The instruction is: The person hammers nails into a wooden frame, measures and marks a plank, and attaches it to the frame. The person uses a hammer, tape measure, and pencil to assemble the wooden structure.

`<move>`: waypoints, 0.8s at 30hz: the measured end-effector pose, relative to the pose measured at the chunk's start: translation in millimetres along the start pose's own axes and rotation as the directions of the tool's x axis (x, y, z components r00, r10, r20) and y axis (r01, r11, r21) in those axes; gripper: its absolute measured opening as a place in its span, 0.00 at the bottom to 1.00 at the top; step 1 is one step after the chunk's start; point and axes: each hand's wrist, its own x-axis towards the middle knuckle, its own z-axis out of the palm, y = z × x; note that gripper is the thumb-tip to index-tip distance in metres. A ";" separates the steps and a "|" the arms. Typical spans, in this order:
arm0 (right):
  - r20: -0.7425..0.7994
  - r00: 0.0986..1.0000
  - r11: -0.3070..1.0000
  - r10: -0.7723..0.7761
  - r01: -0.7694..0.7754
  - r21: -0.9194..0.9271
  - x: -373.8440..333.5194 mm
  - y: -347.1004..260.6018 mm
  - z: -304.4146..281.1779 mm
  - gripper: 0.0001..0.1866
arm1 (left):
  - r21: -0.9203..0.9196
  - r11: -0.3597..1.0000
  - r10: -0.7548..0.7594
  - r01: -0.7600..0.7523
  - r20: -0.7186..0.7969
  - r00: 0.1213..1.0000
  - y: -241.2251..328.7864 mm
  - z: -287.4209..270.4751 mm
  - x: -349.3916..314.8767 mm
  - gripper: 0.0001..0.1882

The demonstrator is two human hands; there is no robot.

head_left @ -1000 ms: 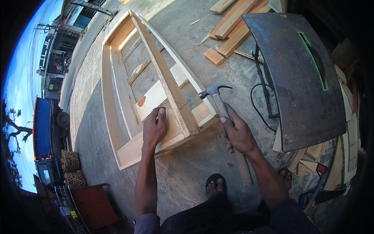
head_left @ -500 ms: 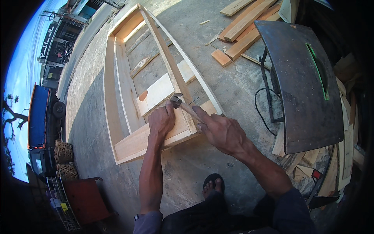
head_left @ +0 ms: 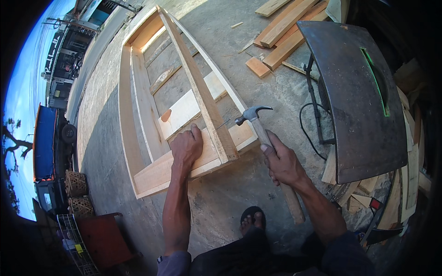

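Observation:
My right hand (head_left: 284,162) grips the wooden handle of a claw hammer (head_left: 261,131). The hammer's head is raised to the right of a nail (head_left: 224,123) that sticks out sideways from the middle board (head_left: 198,85) of a wooden frame (head_left: 125,103). A small gap separates the striking face from the nail. My left hand (head_left: 187,146) is closed over the near end board (head_left: 156,172), just left of the middle board, with its thumb pointing forward. Most of the left fingers' tips are hidden behind the board. The long frame lies on the concrete, its near end toward me.
A dark metal-topped saw table (head_left: 350,101) with a slot stands on the right, a black cable (head_left: 304,124) beside it. Behind lie stacked planks (head_left: 290,34) and a short block (head_left: 258,67). Offcuts (head_left: 363,186) cover the lower right. A red cart (head_left: 103,239) stands lower left.
The right hand has swung the hammer from above the middle board out to the right, turning its head away from the left hand. The left hand has stayed on the frame, shifting slightly.

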 end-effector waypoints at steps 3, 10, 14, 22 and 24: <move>-0.357 0.923 0.887 -0.143 0.280 0.367 2.2 4.4 5.5 0.29 | -0.005 1.000 -0.006 0.006 0.003 1.000 -0.6 -0.3 0.3 0.40; -0.083 0.990 0.955 -0.111 0.129 0.268 -3.5 4.7 30.1 0.27 | -0.014 1.000 0.023 -0.023 -0.035 0.999 -3.4 -0.9 0.2 0.40; -0.377 0.926 0.717 0.030 0.243 0.653 -12.8 -0.8 36.9 0.27 | -0.031 0.999 -0.007 0.007 0.006 1.000 -4.5 -1.7 -4.0 0.39; -0.334 0.942 0.722 0.027 0.213 0.658 -12.4 -5.5 28.6 0.28 | -0.035 0.999 -0.031 0.030 -0.009 0.999 -13.6 5.4 2.0 0.39; -0.091 0.994 0.885 -0.053 0.089 0.458 -8.6 -4.9 24.9 0.28 | -0.027 0.999 -0.033 0.033 -0.013 0.999 -17.3 7.0 1.9 0.38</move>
